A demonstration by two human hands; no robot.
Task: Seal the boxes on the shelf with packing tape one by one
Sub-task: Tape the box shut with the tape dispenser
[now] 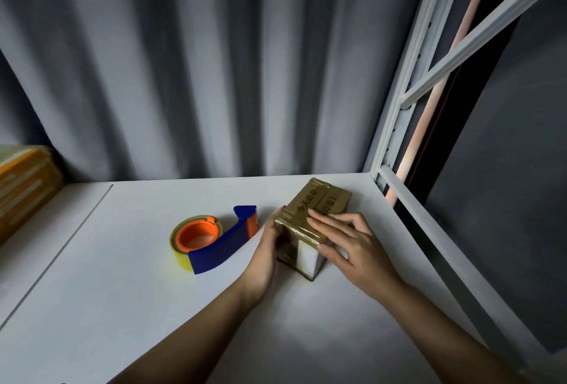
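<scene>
You are pressing tape down onto a small brown box [313,224] that is sitting on the white shelf [122,291], toward its right side near the metal upright [395,125]. Your left hand [267,248] is lying flat against the box's left face, steadying it, fingers fairly straight. Your right hand [346,239] is resting on the top and near corner, fingers extended across the glossy tape band while the thumb is pressing the white label on the front face. Neither hand is curling round anything.

The step in hand looks like smoothing the last strip, so this box is probably close to sealed. The next move likely calls for setting it aside and reaching for another; a stack of boxes [21,190] is waiting at the far left edge.

The box is lying with its long axis running from the near corner away toward the back right, one corner pointing at you. The tape dispenser [211,239] is resting on the shelf just left of your left hand, its blue handle angled toward the box.
</scene>
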